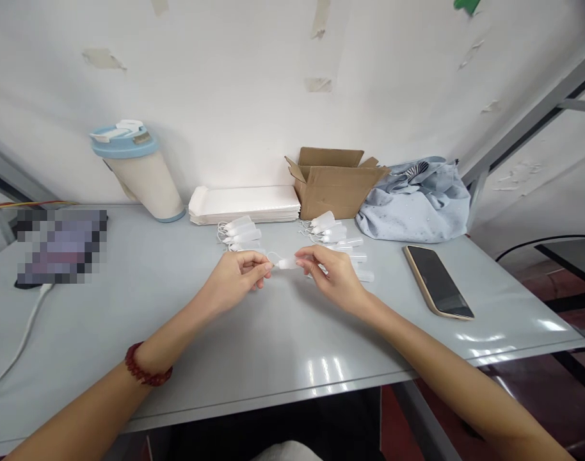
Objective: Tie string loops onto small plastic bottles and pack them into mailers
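Note:
A small translucent squeeze bottle [287, 263] with a white cap is held level just above the table, between my two hands. My left hand [239, 276] is closed, thumb and finger pinching its narrow cap tip, where a thin string loops up. Around the bottle's body at the other end, the fingers of my right hand [331, 272] are closed. Similar bottles [244, 235] with strings lie in a small group behind my left hand. Another group of several bottles [324, 221] lies behind and beside my right hand, which partly hides it.
Along the wall stand a cream tumbler [141, 179] with a blue lid, a stack of white boxes [247, 203], an open cardboard box [338, 191] and a light blue cloth bag [417, 205]. A phone [439, 282] lies right; a blurred device [64, 246] with a cable lies left.

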The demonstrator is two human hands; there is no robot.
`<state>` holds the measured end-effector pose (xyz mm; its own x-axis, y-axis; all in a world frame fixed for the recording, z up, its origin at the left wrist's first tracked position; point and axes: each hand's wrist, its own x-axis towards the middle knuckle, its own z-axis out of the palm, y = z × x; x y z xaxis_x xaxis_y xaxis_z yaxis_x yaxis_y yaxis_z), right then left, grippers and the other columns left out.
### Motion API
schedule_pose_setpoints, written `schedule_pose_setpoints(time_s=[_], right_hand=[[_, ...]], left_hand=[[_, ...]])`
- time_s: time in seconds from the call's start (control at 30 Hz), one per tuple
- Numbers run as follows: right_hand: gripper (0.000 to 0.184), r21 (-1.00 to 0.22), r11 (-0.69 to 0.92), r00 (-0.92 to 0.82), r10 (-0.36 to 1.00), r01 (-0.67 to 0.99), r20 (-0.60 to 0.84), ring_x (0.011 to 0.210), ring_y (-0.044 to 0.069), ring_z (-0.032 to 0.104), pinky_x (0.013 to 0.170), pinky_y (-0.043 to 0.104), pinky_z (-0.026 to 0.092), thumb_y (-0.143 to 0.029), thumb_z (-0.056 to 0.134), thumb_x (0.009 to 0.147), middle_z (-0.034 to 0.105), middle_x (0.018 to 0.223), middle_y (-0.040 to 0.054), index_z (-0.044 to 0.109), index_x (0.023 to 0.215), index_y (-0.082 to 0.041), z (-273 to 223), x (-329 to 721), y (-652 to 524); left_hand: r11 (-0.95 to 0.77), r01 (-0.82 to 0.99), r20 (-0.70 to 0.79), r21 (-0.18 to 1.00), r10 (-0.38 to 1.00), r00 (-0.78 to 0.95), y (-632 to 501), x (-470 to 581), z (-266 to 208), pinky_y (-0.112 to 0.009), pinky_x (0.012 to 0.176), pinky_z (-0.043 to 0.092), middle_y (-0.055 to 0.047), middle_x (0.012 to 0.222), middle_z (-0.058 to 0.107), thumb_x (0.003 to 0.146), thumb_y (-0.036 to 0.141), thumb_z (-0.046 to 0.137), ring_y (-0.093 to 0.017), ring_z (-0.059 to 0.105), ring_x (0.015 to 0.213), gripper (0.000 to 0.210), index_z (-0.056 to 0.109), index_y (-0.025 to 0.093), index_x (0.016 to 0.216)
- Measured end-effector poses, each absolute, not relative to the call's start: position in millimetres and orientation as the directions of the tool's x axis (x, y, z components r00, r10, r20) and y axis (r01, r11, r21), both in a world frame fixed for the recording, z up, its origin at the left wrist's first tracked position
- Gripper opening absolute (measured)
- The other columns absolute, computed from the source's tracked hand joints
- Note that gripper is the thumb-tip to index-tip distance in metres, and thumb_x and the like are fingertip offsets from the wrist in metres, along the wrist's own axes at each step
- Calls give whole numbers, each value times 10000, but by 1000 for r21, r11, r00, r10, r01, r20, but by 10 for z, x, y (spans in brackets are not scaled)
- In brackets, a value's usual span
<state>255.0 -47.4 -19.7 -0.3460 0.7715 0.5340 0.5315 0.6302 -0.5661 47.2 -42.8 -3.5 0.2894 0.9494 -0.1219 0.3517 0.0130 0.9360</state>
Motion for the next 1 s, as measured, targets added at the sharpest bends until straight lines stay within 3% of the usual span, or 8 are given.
schedule_pose_setpoints(time_s=[0.17, 0.27, 0.4, 0.5, 0.7, 0.83, 1.0], right_hand=[[113, -558, 632, -371, 772, 537, 517, 674, 139, 581, 648, 272, 486, -249, 522, 909, 616, 780, 32, 586, 960, -170, -173, 2566, -447], [174, -496, 667, -395, 737, 556, 549, 833, 173, 594, 730, 326, 510, -297, 542, 896, 597, 1034, 99, 561, 1032, -190, -156, 2674, -332], [176, -370, 624, -335, 726, 688, 601, 1016, 234, 570, 849, 404, 489, -260, 493, 912, 608, 1062, 124, 553, 1061, -188, -154, 2945, -83], [215, -307, 559, -337, 765, 770, 548, 1116, 267, 545, 942, 460, 444, -230, 477, 908, 596, 1167, 142, 566, 1099, -183, -188, 3136, 69], [322, -294, 499, -356, 832, 815, 426, 1271, 290, 447, 1023, 515, 382, -236, 435, 919, 468, 1388, 158, 546, 1215, -180, -315, 3268, 171], [348, -282, 465, -359, 864, 839, 354, 1275, 307, 442, 1022, 514, 382, -252, 414, 926, 458, 1394, 181, 550, 1230, -151, -379, 3290, 203], [328, -258, 476, -369, 852, 841, 370, 1183, 301, 509, 951, 496, 433, -229, 400, 918, 533, 1286, 168, 578, 1186, -164, -412, 3331, 246]], left_hand=[[2, 401, -140, 916, 939, 315, -355, 400, 39, -254, 546, 435, -4, 649, 606, 735, 417, 625, -130, 544, 562, 248, 633, 170, 719], [11, 489, -165, 872, 947, 274, -262, 250, 116, -251, 515, 407, -13, 603, 603, 710, 416, 642, -147, 548, 560, 246, 651, 171, 692], [26, 532, -138, 846, 975, 172, -150, 7, 196, -237, 519, 395, -3, 586, 597, 709, 392, 655, -144, 542, 577, 213, 669, 181, 684], [69, 526, -162, 848, 978, 133, -109, -93, 212, -220, 549, 405, 14, 626, 615, 740, 359, 654, -122, 537, 602, 195, 664, 172, 686], [139, 535, -191, 834, 981, 43, -43, -104, 140, -237, 553, 443, 1, 654, 646, 716, 347, 670, -133, 556, 596, 187, 664, 161, 695], [143, 559, -170, 817, 985, -4, 19, -117, 68, -254, 517, 435, -50, 694, 685, 657, 383, 675, -168, 593, 592, 210, 669, 173, 655], [108, 629, -171, 770, 984, 41, 47, -132, 4, -266, 537, 442, -58, 691, 689, 653, 418, 640, -186, 603, 589, 234, 665, 188, 620]])
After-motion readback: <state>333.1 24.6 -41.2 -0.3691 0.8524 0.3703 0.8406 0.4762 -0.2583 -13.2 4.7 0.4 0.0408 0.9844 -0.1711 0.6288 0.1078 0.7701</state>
